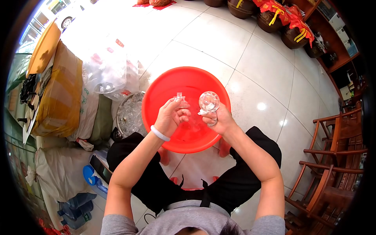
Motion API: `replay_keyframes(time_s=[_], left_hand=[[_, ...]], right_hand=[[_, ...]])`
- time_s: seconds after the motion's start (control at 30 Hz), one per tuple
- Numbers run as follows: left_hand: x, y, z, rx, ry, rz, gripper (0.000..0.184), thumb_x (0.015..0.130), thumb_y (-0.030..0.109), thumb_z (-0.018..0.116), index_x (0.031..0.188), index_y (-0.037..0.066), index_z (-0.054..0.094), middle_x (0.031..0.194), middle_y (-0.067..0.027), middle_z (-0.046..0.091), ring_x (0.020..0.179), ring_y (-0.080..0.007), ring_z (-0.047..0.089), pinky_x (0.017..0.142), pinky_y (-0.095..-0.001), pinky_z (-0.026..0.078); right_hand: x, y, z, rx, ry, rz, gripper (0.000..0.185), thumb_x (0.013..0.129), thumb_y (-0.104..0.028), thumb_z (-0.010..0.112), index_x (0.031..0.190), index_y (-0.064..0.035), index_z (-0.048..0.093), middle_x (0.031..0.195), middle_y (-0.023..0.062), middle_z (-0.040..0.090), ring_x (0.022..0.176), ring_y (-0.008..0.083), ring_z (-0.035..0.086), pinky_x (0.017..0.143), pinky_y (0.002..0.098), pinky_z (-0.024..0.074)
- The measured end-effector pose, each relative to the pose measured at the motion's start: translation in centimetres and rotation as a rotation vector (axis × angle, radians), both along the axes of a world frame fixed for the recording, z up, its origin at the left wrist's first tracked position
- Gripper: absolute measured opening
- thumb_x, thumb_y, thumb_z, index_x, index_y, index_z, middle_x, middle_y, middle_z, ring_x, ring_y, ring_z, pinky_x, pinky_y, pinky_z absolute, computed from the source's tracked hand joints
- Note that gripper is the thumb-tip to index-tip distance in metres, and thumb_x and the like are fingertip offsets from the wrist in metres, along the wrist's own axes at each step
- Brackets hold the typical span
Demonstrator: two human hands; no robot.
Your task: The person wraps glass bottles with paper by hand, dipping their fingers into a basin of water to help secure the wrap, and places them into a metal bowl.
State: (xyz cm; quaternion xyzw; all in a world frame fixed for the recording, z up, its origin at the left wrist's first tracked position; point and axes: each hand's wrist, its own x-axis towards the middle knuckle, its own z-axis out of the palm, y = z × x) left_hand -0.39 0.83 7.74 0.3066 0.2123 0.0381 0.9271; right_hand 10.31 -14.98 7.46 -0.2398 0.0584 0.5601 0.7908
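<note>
My left hand (169, 116), with a white band at the wrist, is closed around a small clear glass bottle (179, 97) with its narrow neck pointing up. In my right hand (220, 120) is a clear round glass piece (209, 101), its circular face toward me; whether it is a bottle or a cup I cannot tell. A bit of white material (203, 112) shows by the right fingers. Both hands are over a large red plastic basin (188, 148) between my legs. Left of it, a round metal-rimmed container (120, 112) holds many clear glass pieces.
Clear plastic bags (105, 70) and a taped cardboard box (58, 96) stand at left. Below are a white sack (62, 170) and blue water bottles (76, 209). Wooden chairs (333, 168) are at right. Dark jars (270, 21) with red covers line the tiled floor's far side.
</note>
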Motion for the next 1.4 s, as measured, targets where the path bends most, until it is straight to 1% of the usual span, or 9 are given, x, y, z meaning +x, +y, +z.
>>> replay_keyframes(time_s=[0.33, 0.43, 0.5, 0.6, 0.73, 0.87, 1.07, 1.17, 1.4], left_hand=[[-0.1, 0.0, -0.3, -0.002, 0.042, -0.041, 0.037, 0.089, 0.037, 0.050, 0.097, 0.001, 0.051, 0.092, -0.0144, 0.057, 0.075, -0.0225, 0.059, 0.059, -0.0311, 0.049], [-0.3, -0.1, -0.6, -0.058, 0.033, -0.076, 0.046, 0.090, 0.044, 0.046, 0.100, 0.000, 0.049, 0.094, -0.0156, 0.056, 0.081, -0.0242, 0.060, 0.064, -0.0334, 0.051], [-0.3, -0.7, -0.7, -0.083, 0.142, -0.058, 0.046, 0.090, 0.048, 0.041, 0.104, 0.006, 0.052, 0.099, -0.0098, 0.059, 0.088, -0.0226, 0.060, 0.071, -0.0357, 0.052], [-0.3, -1.7, -1.3, -0.186, 0.129, -0.040, 0.045, 0.091, 0.049, 0.038, 0.106, 0.008, 0.052, 0.103, -0.0088, 0.059, 0.090, -0.0221, 0.060, 0.074, -0.0387, 0.052], [-0.7, -1.9, -1.6, -0.201, 0.096, -0.105, 0.041, 0.091, 0.049, 0.037, 0.103, 0.013, 0.054, 0.095, -0.0039, 0.062, 0.086, -0.0184, 0.060, 0.069, -0.0338, 0.053], [-0.6, -1.5, -1.7, -0.188, 0.087, -0.087, 0.037, 0.092, 0.046, 0.038, 0.094, 0.012, 0.054, 0.078, -0.0021, 0.060, 0.061, -0.0150, 0.057, 0.041, -0.0213, 0.038], [-0.3, -1.6, -0.7, -0.199, 0.174, -0.062, 0.040, 0.090, 0.049, 0.040, 0.090, 0.010, 0.052, 0.073, -0.0048, 0.059, 0.051, -0.0151, 0.053, 0.034, -0.0217, 0.031], [-0.6, -0.9, -1.1, -0.246, 0.082, -0.165, 0.045, 0.089, 0.051, 0.039, 0.091, 0.008, 0.053, 0.071, -0.0049, 0.057, 0.050, -0.0152, 0.053, 0.033, -0.0215, 0.032], [-0.4, -0.3, -0.8, -0.479, -0.073, -0.212, 0.054, 0.088, 0.054, 0.038, 0.093, 0.003, 0.054, 0.076, -0.0061, 0.057, 0.050, -0.0142, 0.051, 0.033, -0.0210, 0.032]], right_hand=[[-0.1, 0.0, 0.5, -0.042, -0.026, 0.004, 0.019, 0.091, -0.019, 0.039, 0.084, -0.0080, 0.052, 0.064, -0.0014, 0.051, 0.039, 0.0047, 0.033, 0.036, 0.0188, 0.0247], [-0.6, 0.1, 1.0, -0.319, -0.245, -0.095, 0.017, 0.089, -0.020, 0.050, 0.083, -0.0061, 0.057, 0.061, -0.0015, 0.052, 0.041, 0.0034, 0.037, 0.037, 0.0181, 0.0252], [-1.0, 0.3, 0.9, -0.468, -0.794, -0.163, 0.018, 0.085, -0.019, 0.059, 0.084, -0.0014, 0.063, 0.059, 0.0007, 0.056, 0.046, 0.0051, 0.046, 0.040, 0.0202, 0.0335], [-2.6, 1.2, -0.3, -0.449, -1.184, -0.384, 0.021, 0.084, -0.018, 0.061, 0.084, 0.0023, 0.064, 0.060, 0.0038, 0.059, 0.053, 0.0083, 0.054, 0.046, 0.0242, 0.0411], [-3.7, 1.0, 0.6, -0.470, -1.593, -0.300, 0.018, 0.083, -0.015, 0.061, 0.087, 0.0022, 0.064, 0.070, 0.0076, 0.062, 0.059, 0.0120, 0.058, 0.052, 0.0264, 0.0443], [-3.9, 1.2, 0.1, -0.367, -1.287, -0.229, 0.017, 0.084, -0.015, 0.060, 0.087, 0.0021, 0.063, 0.072, 0.0079, 0.062, 0.063, 0.0120, 0.058, 0.055, 0.0260, 0.0449], [-2.7, 0.3, 1.6, -0.343, -1.218, 0.038, 0.035, 0.094, -0.031, 0.044, 0.083, -0.0005, 0.056, 0.065, 0.0000, 0.050, 0.059, 0.0059, 0.049, 0.053, 0.0212, 0.0424], [-2.9, 0.4, 1.8, -0.278, -1.139, 0.090, 0.031, 0.094, -0.027, 0.044, 0.081, 0.0000, 0.052, 0.069, 0.0076, 0.061, 0.060, 0.0103, 0.056, 0.056, 0.0235, 0.0446], [-2.4, 0.3, 2.0, -0.241, -1.022, 0.231, 0.025, 0.095, -0.027, 0.042, 0.089, -0.0035, 0.045, 0.061, 0.0052, 0.055, 0.053, 0.0102, 0.053, 0.051, 0.0229, 0.0432]])
